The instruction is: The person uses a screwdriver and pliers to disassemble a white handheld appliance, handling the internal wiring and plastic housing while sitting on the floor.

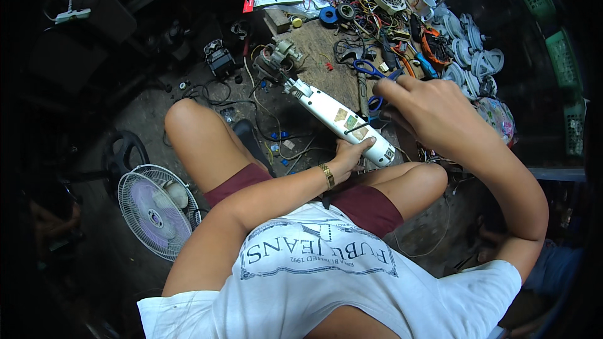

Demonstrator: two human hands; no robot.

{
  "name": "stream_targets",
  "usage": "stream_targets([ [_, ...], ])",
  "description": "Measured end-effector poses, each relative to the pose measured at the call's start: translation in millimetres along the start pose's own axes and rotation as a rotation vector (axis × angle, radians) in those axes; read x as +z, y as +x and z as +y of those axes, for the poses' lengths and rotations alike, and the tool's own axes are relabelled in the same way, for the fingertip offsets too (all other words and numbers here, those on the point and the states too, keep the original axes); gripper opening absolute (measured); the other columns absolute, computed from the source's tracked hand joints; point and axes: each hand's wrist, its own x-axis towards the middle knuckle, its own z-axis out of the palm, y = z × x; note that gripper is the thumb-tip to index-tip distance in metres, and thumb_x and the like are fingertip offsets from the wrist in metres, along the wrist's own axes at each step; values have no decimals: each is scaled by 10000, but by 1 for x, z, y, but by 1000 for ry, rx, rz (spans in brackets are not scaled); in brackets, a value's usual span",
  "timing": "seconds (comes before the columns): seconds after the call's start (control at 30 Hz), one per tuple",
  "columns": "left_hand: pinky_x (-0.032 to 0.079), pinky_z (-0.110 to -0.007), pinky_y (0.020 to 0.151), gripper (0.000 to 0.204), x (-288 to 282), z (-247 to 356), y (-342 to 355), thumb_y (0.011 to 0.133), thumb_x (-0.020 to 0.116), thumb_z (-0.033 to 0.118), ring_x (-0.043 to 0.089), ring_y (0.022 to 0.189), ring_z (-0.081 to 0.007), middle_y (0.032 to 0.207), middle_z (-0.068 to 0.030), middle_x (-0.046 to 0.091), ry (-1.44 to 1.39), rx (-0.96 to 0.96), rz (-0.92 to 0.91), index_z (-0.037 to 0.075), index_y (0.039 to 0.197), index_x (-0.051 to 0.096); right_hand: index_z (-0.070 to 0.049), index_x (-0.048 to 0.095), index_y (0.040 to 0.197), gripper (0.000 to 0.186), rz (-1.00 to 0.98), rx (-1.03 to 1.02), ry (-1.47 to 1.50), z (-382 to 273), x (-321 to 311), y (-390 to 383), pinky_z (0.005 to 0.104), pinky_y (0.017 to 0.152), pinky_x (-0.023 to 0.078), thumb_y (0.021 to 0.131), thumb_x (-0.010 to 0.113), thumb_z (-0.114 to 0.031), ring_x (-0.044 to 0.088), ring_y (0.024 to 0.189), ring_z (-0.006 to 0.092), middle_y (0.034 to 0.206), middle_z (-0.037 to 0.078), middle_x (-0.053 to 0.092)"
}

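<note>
My left hand (pixel 349 158), a gold watch on its wrist, grips the lower end of a long white fan neck casing (pixel 328 110). The casing lies slanted over my lap, with small worn stickers and dark screw holes on its face. At its far end sits a bare fan motor (pixel 276 60) with its gear part. In my right hand (pixel 433 111) is a screwdriver (pixel 359 126), most of its handle hidden by the fingers. Its thin dark shaft reaches down to the casing near the stickers; whether the tip sits in a screw hole I cannot tell.
A wooden board (pixel 321 47) bears blue-handled scissors (pixel 367 69), pliers and tangled wires. Grey plastic fan parts (pixel 487 62) pile up at the right. A caged fan (pixel 154 213) stands at the left, a small transformer-like block (pixel 218 57) on the floor beyond my knee.
</note>
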Motion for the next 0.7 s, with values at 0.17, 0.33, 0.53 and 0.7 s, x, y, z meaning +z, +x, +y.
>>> stream_targets([
  [0.17,518,-497,788,538,1,1,-2,820,719,320,485,1197,-240,1241,-66,517,-44,-1,-12,160,1247,433,-54,496,1088,326,85,-148,42,2,3,-4,426,670,472,796,623,-123,590,834,356,976,151,529],
  [0.33,515,-472,793,661,2,2,-5,802,734,337,472,1206,-230,1261,-67,484,-11,28,36,172,1298,330,-74,523,1046,272,336,-311,178,9,16,0,400,606,483,803,619,-150,606,766,323,938,120,539],
  [0.53,519,-449,773,643,3,1,-4,803,722,313,501,1169,-221,1266,-65,479,4,34,44,179,1290,325,-65,525,1037,276,159,-10,1,2,17,1,405,649,481,802,641,-152,582,855,302,922,103,535],
  [0.7,504,-441,778,706,-1,-3,0,787,739,345,496,1174,-217,1275,-63,496,-3,35,-2,204,1314,292,-56,526,1036,283,97,-5,-93,0,20,1,414,652,471,794,646,-143,570,846,309,908,106,546],
])
